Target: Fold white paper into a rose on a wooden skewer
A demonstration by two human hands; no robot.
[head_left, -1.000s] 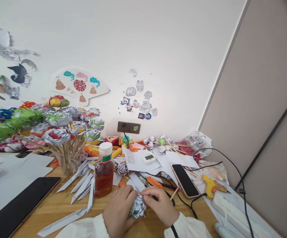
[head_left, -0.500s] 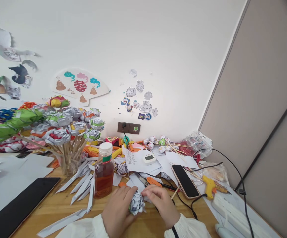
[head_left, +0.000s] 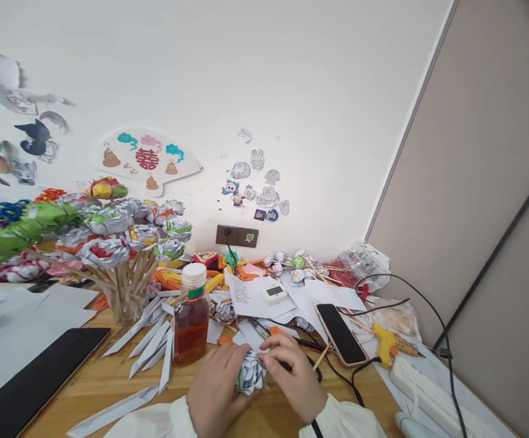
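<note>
A folded paper flower [head_left: 251,372], white with dark print and a little green, is low in the middle of the head view. My left hand [head_left: 218,380] is wrapped round its left side and holds it just over the wooden table. From the right, my right hand [head_left: 296,374] reaches to the flower's edge, with thumb and fingertips at an outer petal. The petal partly hides behind those fingertips. Left of my hands stands a capped bottle of amber liquid [head_left: 191,325]. Folded white paper strips [head_left: 152,344] lie beyond it.
Many finished paper flowers [head_left: 109,219] on sticks stand in a holder at the left. A black tablet [head_left: 45,380] lies in front of them. To the right are a phone [head_left: 341,333], a yellow glue gun [head_left: 388,345], loose cables and a white power strip [head_left: 433,395]. A white timer [head_left: 274,292] sits on papers.
My right hand has shifted slightly left and up, its fingers raised a little more at the petal. The flower has tilted slightly in my left hand, which stays round it.
</note>
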